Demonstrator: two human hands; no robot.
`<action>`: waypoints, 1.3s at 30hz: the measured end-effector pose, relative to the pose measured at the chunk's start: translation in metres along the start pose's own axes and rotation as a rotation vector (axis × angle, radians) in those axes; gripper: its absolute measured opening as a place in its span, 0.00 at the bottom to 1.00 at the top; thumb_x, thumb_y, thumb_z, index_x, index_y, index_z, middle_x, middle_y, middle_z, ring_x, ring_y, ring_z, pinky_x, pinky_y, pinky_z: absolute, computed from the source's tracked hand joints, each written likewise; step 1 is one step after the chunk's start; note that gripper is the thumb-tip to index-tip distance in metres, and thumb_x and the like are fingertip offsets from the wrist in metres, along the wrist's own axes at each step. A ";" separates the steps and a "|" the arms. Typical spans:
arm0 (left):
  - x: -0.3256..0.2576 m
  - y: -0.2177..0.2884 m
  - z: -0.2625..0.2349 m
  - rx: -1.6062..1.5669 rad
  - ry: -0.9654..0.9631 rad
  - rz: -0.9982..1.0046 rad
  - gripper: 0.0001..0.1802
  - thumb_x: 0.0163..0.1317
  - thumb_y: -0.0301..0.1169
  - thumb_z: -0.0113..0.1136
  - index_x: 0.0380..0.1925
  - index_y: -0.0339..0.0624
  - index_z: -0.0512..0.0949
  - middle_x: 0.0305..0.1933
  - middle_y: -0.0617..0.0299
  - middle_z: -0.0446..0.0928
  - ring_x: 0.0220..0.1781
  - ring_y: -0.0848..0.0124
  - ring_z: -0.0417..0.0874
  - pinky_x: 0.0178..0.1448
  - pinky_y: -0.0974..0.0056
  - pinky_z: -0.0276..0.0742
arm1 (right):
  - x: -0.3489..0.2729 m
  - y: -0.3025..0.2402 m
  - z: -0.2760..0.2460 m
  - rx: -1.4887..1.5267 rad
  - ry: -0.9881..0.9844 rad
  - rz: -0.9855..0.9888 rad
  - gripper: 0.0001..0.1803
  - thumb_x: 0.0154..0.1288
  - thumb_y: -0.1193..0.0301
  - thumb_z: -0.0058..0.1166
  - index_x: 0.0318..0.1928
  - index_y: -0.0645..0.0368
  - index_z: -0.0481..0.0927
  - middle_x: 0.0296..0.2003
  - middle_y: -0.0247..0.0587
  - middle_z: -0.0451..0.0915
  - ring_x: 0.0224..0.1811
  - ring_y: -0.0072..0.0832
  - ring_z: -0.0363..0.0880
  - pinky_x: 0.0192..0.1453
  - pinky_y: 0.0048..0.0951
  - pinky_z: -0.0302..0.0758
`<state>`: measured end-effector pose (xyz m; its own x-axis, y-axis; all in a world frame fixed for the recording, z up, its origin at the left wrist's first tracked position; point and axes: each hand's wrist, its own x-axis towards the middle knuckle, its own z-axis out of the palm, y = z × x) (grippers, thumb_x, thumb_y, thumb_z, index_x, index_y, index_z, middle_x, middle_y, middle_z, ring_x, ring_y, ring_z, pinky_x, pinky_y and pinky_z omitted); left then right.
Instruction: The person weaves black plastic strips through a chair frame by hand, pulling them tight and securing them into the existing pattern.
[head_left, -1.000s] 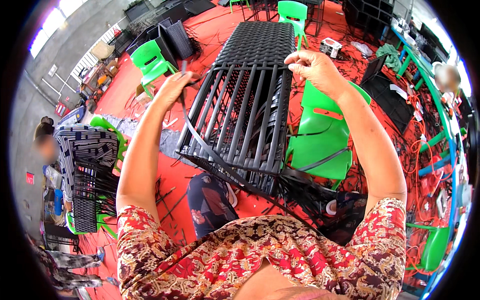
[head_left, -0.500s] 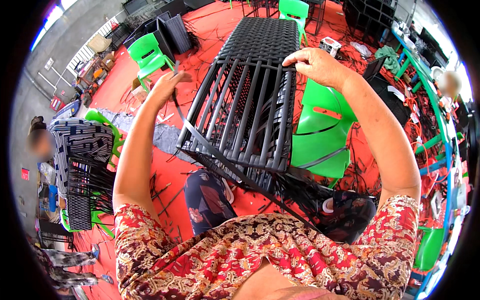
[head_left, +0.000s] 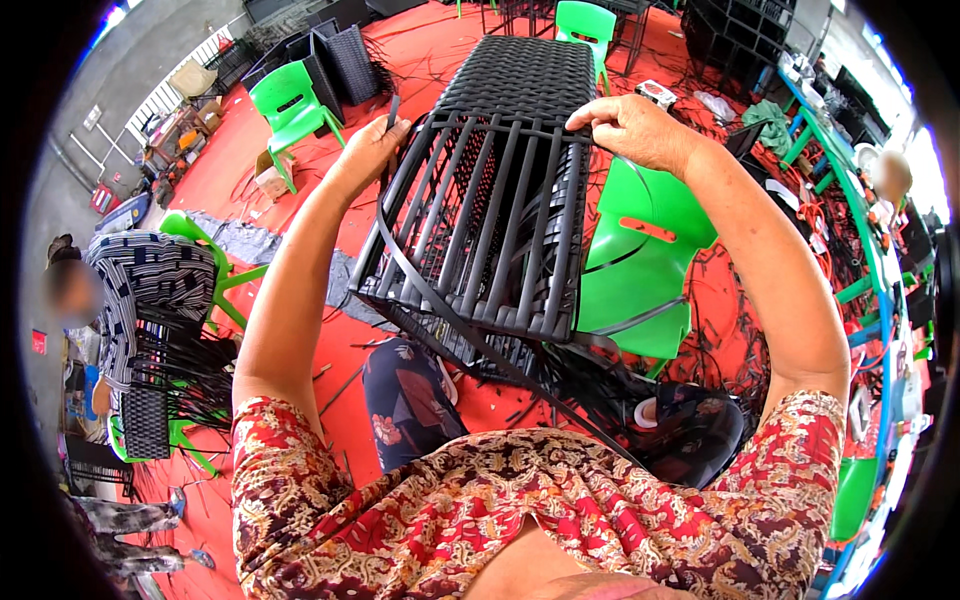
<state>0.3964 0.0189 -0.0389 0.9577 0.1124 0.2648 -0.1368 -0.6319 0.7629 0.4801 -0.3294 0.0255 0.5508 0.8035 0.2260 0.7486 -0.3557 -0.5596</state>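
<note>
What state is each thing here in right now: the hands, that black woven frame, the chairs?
Left hand: pinching a black strip at the frame's left edge.
Right hand: gripping the frame's top bar.
Black woven frame: tilted, partly woven, strands loose.
Green chair: upright, behind the frame.

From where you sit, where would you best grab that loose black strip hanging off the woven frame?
Probably near its upper end, by the left hand, coming from the left. The strip runs free down the open left side of the frame there, while lower down it passes under the frame's edge. The right hand steadies the top bar.
</note>
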 end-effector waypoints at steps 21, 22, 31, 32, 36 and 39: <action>-0.011 0.008 -0.004 -0.119 -0.026 -0.120 0.19 0.63 0.42 0.46 0.40 0.36 0.74 0.27 0.60 0.75 0.17 0.74 0.72 0.19 0.71 0.65 | -0.002 -0.018 -0.001 -0.079 -0.100 0.076 0.20 0.48 0.77 0.43 0.45 0.58 0.76 0.18 0.24 0.65 0.21 0.12 0.61 0.26 0.18 0.61; -0.002 -0.003 -0.007 0.223 0.083 0.029 0.19 0.62 0.42 0.46 0.39 0.37 0.74 0.28 0.59 0.76 0.20 0.71 0.74 0.22 0.69 0.68 | -0.005 -0.018 -0.002 -0.087 -0.092 0.067 0.20 0.48 0.78 0.42 0.45 0.58 0.77 0.19 0.24 0.65 0.21 0.12 0.61 0.26 0.17 0.61; -0.006 -0.036 -0.045 0.176 0.122 -0.181 0.22 0.62 0.46 0.44 0.34 0.38 0.76 0.28 0.56 0.78 0.21 0.69 0.74 0.27 0.65 0.70 | -0.001 -0.012 0.001 -0.099 -0.112 0.128 0.21 0.47 0.76 0.44 0.44 0.54 0.78 0.29 0.39 0.77 0.30 0.26 0.74 0.39 0.26 0.72; -0.010 -0.009 -0.031 0.101 0.034 -0.178 0.22 0.62 0.47 0.44 0.33 0.38 0.76 0.25 0.59 0.76 0.19 0.72 0.71 0.25 0.67 0.67 | -0.003 -0.009 0.000 -0.112 -0.102 0.102 0.21 0.46 0.76 0.43 0.44 0.54 0.78 0.29 0.39 0.77 0.30 0.26 0.74 0.39 0.26 0.71; -0.005 0.000 -0.010 -0.023 -0.086 -0.051 0.17 0.63 0.45 0.47 0.30 0.42 0.72 0.19 0.70 0.68 0.11 0.82 0.59 0.16 0.73 0.54 | 0.004 -0.013 0.002 -0.145 -0.097 -0.018 0.20 0.49 0.79 0.38 0.43 0.56 0.77 0.25 0.32 0.72 0.27 0.19 0.68 0.33 0.21 0.67; -0.011 -0.002 -0.026 0.018 -0.122 -0.130 0.20 0.64 0.47 0.45 0.31 0.40 0.73 0.17 0.70 0.67 0.10 0.82 0.57 0.14 0.73 0.51 | 0.011 0.003 0.004 -0.213 -0.081 -0.098 0.21 0.49 0.80 0.36 0.43 0.57 0.77 0.34 0.39 0.76 0.34 0.26 0.72 0.41 0.24 0.68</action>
<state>0.3799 0.0387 -0.0276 0.9908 0.1009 0.0905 -0.0065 -0.6316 0.7753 0.4873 -0.3196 0.0232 0.4464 0.8718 0.2015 0.8627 -0.3596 -0.3555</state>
